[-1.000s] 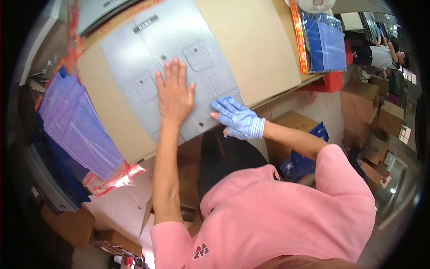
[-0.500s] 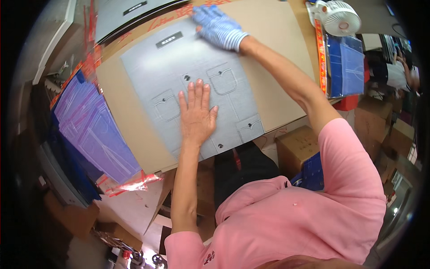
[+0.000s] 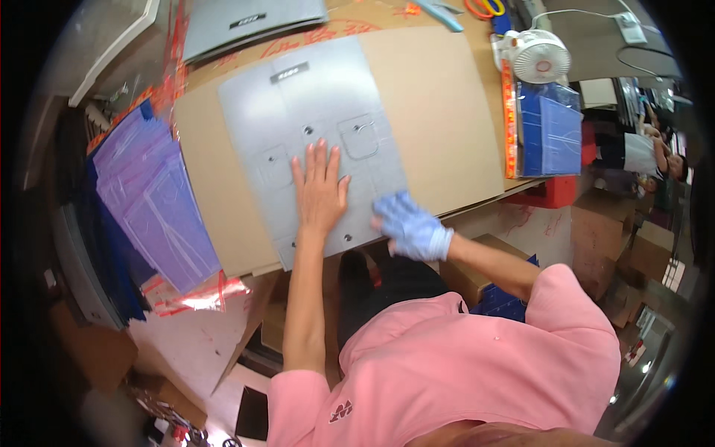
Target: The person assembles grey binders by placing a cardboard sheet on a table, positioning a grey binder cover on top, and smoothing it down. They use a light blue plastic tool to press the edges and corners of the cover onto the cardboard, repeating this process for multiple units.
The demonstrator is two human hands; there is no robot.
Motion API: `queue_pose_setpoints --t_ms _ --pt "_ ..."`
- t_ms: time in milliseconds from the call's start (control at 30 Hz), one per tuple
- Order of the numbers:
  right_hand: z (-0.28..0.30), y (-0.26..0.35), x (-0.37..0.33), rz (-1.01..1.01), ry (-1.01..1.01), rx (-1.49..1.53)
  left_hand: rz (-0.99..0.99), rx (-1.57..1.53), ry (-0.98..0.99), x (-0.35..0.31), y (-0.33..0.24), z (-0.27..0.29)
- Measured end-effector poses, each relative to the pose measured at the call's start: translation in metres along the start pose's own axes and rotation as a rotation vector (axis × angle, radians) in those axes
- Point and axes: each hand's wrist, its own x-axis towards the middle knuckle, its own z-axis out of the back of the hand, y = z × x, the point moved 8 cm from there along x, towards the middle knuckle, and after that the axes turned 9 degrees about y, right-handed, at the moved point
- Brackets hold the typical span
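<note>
I see my gloved right hand (image 3: 412, 227) back at the near right corner of the grey sheet (image 3: 316, 127), where half a second ago it was stretched out to the sheet's far edge; it looks loosely curled on that corner, though blur keeps me from telling whether it grips the edge. My bare left hand (image 3: 320, 190) stays spread flat, fingers open, pinning the sheet's near middle to the cardboard-covered table (image 3: 454, 134). I judge the sweep over the sheet is finished and it lies flat beside the stack of purple sleeves (image 3: 153, 201).
</note>
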Motion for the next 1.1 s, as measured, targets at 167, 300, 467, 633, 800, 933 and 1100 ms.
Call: queue_pose_setpoints --t_ms 167,300,467,633,800,933,1100 --pt "0.066 -0.056 -0.033 0.141 -0.261 0.081 0.212 0.050 -0.121 -0.069 -0.034 0.000" --pt "0.193 -0.201 -0.015 -0.244 -0.803 -0.338 0.530 -0.010 -0.164 -0.119 -0.046 0.003" --pt "0.269 -0.340 0.072 -0.749 -0.205 -0.436 0.994 -0.316 -0.212 -0.149 -0.023 -0.014" --pt "0.261 -0.425 0.082 -0.159 -0.141 0.016 1.255 -0.473 -0.280 -0.167 -0.019 -0.024" --pt "0.276 -0.542 0.033 -0.589 -0.141 -0.292 1.477 -0.807 -0.394 -0.180 -0.014 -0.050" --pt "0.303 -0.488 0.057 -0.685 -0.124 -0.507 1.384 -1.109 -0.397 -0.183 -0.019 -0.066" --pt "0.237 -0.433 0.024 -0.373 -0.424 1.100 1.333 -1.167 -0.421 -0.182 -0.018 -0.080"
